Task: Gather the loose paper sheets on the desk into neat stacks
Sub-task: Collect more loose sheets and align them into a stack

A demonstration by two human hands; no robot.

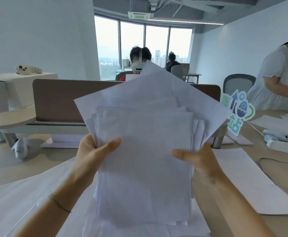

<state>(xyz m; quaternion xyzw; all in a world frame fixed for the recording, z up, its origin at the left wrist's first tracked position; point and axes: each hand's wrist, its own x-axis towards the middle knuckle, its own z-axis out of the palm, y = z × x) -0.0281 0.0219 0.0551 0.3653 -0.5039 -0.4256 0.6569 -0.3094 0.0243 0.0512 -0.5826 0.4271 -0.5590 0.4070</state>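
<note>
A thick, uneven bundle of white paper sheets (145, 151) is raised upright above the desk in the middle of the head view, with several sheets fanned out crooked at its top. My left hand (92, 151) grips the bundle's left edge, thumb across the front. My right hand (198, 157) grips the right edge, thumb also on the front sheet. More loose sheets (25, 202) lie flat on the desk under my left forearm, and another sheet (252, 183) lies flat to the right.
A brown divider panel (57, 98) runs across the desk's far side. A colourful sign (237, 112), a white power strip (283, 146) and black cables (276, 161) sit at the right. A person stands at the far right; others sit behind the divider.
</note>
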